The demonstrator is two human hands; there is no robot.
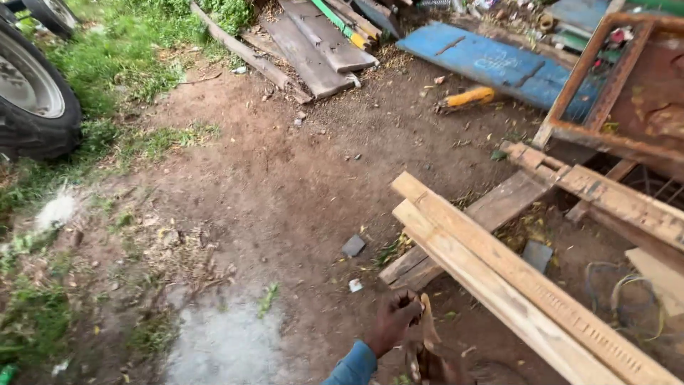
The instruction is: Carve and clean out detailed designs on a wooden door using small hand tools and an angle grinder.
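My left hand (394, 319), in a blue sleeve, is curled closed around a small tan strip of wood (428, 324) low in view, just beside the near end of the pale planks (499, 274) lying on the dirt ground (285, 185); my right hand (436, 365) sits just below, blurred, so I cannot tell its grip; a tyre (32, 93) stands far left; a blue board (491, 64) lies beyond.

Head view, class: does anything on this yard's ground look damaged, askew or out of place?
Yes. The rusty metal frame sits tilted and corroded. The blue board is scratched and lies skewed on the dirt. Pale timber planks rest crookedly across darker boards.
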